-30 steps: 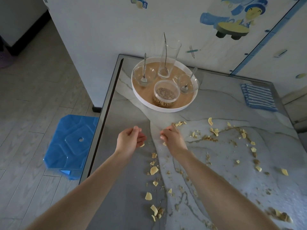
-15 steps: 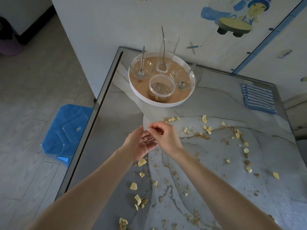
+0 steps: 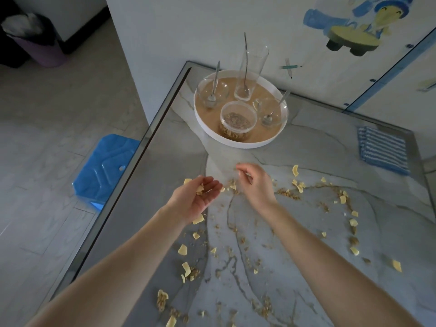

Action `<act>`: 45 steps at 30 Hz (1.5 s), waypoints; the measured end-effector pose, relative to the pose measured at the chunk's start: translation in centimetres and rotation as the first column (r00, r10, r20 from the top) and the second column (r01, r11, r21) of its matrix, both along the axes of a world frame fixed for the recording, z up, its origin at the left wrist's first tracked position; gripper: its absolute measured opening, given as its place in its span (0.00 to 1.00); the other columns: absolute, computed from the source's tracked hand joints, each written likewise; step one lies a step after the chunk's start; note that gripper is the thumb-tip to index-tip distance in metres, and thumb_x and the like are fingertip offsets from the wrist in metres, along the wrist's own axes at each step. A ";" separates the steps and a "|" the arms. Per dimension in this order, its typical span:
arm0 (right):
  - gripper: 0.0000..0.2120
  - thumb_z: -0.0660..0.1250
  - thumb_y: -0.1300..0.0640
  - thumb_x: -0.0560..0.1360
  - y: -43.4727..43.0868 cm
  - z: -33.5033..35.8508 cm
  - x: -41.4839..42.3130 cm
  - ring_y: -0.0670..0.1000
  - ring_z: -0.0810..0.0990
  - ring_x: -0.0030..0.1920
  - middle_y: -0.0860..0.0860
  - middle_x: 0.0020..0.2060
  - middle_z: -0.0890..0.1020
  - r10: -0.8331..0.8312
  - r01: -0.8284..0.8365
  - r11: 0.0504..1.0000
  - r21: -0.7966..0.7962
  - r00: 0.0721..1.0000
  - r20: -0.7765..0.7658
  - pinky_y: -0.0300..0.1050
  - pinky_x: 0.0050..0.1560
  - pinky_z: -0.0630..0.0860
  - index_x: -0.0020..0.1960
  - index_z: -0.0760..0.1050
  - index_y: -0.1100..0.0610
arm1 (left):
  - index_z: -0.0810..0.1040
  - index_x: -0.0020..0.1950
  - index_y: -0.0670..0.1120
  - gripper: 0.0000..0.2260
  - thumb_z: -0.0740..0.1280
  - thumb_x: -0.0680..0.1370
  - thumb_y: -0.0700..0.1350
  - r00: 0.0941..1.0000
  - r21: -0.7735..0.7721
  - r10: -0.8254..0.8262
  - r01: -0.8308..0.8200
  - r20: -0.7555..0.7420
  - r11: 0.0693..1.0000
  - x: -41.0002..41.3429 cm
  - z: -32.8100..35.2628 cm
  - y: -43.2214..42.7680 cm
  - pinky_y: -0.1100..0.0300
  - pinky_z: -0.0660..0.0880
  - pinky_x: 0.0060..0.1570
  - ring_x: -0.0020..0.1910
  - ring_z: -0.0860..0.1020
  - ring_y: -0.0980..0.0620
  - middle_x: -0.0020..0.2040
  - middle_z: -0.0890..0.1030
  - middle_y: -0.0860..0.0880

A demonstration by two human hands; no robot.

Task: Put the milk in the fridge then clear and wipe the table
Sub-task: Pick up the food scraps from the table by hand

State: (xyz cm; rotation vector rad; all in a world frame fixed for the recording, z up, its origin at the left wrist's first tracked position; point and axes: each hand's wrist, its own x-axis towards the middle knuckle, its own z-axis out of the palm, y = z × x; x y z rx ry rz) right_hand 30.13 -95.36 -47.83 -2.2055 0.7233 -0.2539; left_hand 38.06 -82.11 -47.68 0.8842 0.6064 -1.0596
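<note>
- Pale yellow flakes (image 3: 182, 250) and brown crumbs lie nearest us, scattered over the grey marbled table (image 3: 146, 220). We judge these the easiest to miss, so we should work back towards our own edge once the far patch is done.
- Our left hand (image 3: 197, 200) is held palm up just above the table, with its fingers loosely cupped and a few flakes lying in the hollow. Keeping it level, low and near the spill should save us from dropping them.
- Our right hand (image 3: 256, 186) hovers just beside it, with its fingers curled and the thumb closed against the fingertips (image 3: 238, 169). We see nothing between them. A small heap of crumbs lies on the table under those fingers, between the two hands.
- More flakes trail away to the right, well apart from either hand. Picking suits the large ones, and the dust is better left for wiping.
- The striped cloth (image 3: 382, 149) lies folded at the far right, untouched.
- The tray (image 3: 236, 143) of glasses stands at the far edge. No milk is in view.
</note>
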 end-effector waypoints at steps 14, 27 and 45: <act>0.21 0.49 0.53 0.81 0.8 -4.9 1.1 0.50 0.49 0.75 0.52 0.75 0.55 0.309 -0.371 0.924 -0.094 0.867 -0.391 0.45 0.73 0.51 0.72 0.60 0.58 | 0.74 0.45 0.37 0.11 0.56 0.81 0.42 0.981 0.026 0.167 -0.171 0.100 0.985 0.8 -0.9 3.0 0.58 0.81 0.36 0.43 0.80 0.45 0.42 0.79 0.41; 0.16 0.57 0.56 0.79 7.3 -4.3 -0.6 0.48 0.59 0.71 0.50 0.69 0.67 0.395 -0.428 0.903 -0.051 0.869 -0.298 0.40 0.67 0.59 0.66 0.71 0.54 | 0.74 0.45 0.36 0.11 0.58 0.81 0.42 0.975 0.050 0.178 -0.186 0.133 0.981 0.9 -0.7 4.4 0.55 0.81 0.41 0.43 0.81 0.45 0.46 0.79 0.39; 0.13 0.65 0.64 0.73 10.5 0.8 -0.6 0.47 0.79 0.53 0.52 0.53 0.81 0.147 -0.125 0.919 0.374 0.989 -0.031 0.41 0.59 0.75 0.57 0.77 0.58 | 0.75 0.49 0.39 0.12 0.55 0.81 0.43 0.999 -0.025 -0.013 0.014 0.033 1.000 -2.8 -2.4 6.1 0.58 0.80 0.36 0.36 0.81 0.50 0.41 0.80 0.43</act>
